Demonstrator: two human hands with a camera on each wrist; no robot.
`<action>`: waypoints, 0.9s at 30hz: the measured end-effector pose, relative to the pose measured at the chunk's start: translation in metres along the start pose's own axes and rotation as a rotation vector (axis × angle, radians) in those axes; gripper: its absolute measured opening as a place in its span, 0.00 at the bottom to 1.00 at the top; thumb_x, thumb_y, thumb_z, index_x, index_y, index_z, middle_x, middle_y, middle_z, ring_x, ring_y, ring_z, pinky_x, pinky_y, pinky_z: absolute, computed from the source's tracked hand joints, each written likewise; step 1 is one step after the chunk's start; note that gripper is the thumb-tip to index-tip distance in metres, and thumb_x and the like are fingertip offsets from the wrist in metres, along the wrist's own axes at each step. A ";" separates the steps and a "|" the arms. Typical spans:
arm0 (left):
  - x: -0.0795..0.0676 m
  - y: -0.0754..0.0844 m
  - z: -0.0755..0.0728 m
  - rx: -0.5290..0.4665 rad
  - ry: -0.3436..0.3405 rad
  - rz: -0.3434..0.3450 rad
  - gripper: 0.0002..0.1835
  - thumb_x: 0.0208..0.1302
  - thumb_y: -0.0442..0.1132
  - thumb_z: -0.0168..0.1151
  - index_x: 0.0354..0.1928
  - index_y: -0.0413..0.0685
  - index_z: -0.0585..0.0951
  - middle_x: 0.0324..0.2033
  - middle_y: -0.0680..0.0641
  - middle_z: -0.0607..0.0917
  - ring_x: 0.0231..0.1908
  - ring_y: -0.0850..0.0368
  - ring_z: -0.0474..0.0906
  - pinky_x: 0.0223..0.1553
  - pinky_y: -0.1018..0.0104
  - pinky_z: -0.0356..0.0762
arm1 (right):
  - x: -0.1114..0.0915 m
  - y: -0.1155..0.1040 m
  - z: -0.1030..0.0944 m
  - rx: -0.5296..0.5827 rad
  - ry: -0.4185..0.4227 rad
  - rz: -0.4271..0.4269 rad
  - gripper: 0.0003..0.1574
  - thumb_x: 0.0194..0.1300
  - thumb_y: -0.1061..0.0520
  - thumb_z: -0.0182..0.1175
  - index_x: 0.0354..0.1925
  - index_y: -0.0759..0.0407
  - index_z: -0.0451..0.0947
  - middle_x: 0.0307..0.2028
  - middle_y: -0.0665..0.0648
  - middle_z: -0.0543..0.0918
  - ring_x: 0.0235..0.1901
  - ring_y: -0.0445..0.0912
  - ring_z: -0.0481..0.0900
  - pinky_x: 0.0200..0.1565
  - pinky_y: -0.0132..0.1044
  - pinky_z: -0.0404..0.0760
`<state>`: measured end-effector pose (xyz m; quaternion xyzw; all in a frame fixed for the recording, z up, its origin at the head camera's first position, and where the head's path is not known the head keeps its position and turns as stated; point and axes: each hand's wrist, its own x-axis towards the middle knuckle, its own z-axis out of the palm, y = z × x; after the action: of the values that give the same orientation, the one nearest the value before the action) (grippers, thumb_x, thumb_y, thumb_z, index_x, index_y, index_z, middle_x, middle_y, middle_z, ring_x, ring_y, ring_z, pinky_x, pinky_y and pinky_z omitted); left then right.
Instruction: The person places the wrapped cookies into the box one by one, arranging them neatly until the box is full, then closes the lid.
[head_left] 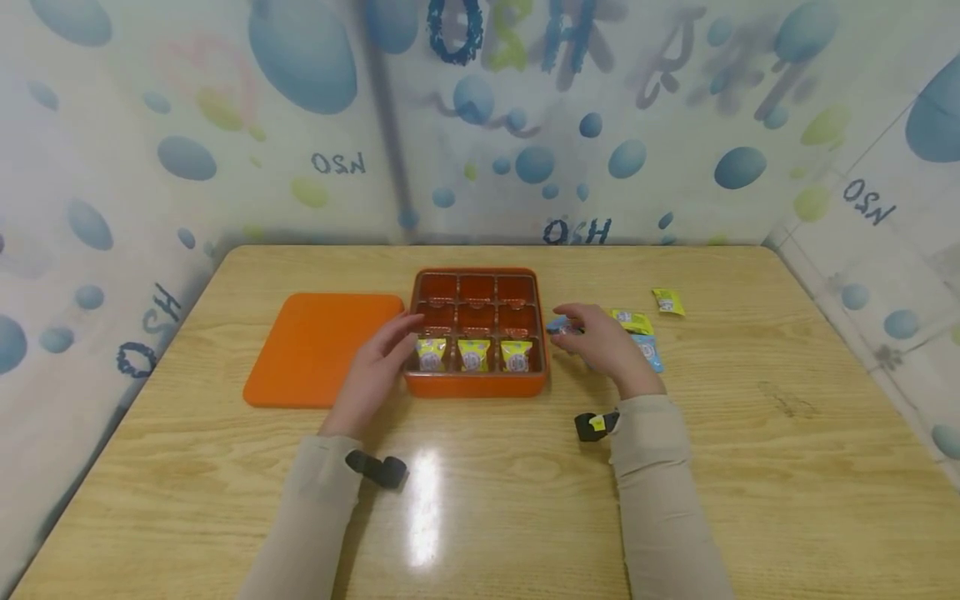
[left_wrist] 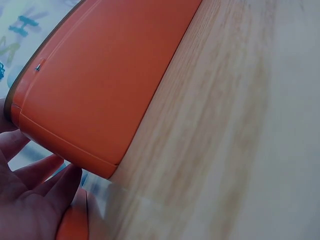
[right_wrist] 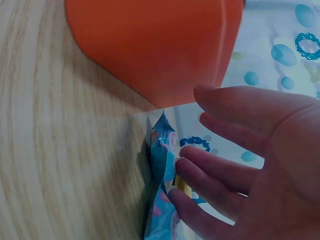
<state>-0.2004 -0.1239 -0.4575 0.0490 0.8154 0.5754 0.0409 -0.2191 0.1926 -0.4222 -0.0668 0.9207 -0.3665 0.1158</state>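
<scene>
Orange box [head_left: 476,387] is sitting mid-frame, your left hand [head_left: 375,360] resting loosely against it. Your right hand [head_left: 602,340] is hovering right of centre by a blue packet [head_left: 557,325], fingers spread, holding nothing; guessing you're packing, so that's calling for a pinch.

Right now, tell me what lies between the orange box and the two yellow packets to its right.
The head view shows the right hand there and, nearer the orange box, a blue packet.

From here, the bubble-patterned wall [head_left: 420,150] seems to read H2O, printed backwards, several times over; lettering on the yellow packets [head_left: 473,356] is too small to make out.
</scene>
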 end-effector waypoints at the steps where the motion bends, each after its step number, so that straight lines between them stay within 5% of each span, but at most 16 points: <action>1: 0.000 0.000 0.000 -0.005 0.000 -0.010 0.21 0.62 0.57 0.49 0.58 0.69 0.69 0.65 0.60 0.58 0.64 0.57 0.49 0.62 0.48 0.46 | 0.000 0.000 0.000 -0.008 0.001 -0.002 0.31 0.62 0.51 0.55 0.62 0.55 0.62 0.59 0.60 0.65 0.57 0.56 0.63 0.53 0.53 0.66; 12: -0.013 0.030 0.000 -0.004 -0.012 -0.008 0.21 0.67 0.46 0.47 0.60 0.54 0.68 0.66 0.50 0.56 0.65 0.50 0.48 0.62 0.46 0.44 | 0.002 0.000 0.006 -0.062 0.004 0.021 0.27 0.63 0.55 0.54 0.60 0.56 0.65 0.57 0.60 0.69 0.55 0.54 0.66 0.55 0.51 0.65; 27: 0.000 0.000 0.001 0.023 0.012 -0.006 0.20 0.63 0.56 0.48 0.57 0.69 0.69 0.65 0.60 0.58 0.64 0.57 0.49 0.62 0.47 0.45 | 0.004 0.000 0.013 -0.165 0.044 0.033 0.26 0.60 0.58 0.55 0.58 0.55 0.66 0.53 0.61 0.72 0.52 0.54 0.69 0.53 0.51 0.67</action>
<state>-0.2004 -0.1232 -0.4578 0.0435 0.8224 0.5660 0.0373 -0.2200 0.1833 -0.4322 -0.0526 0.9511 -0.2891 0.0956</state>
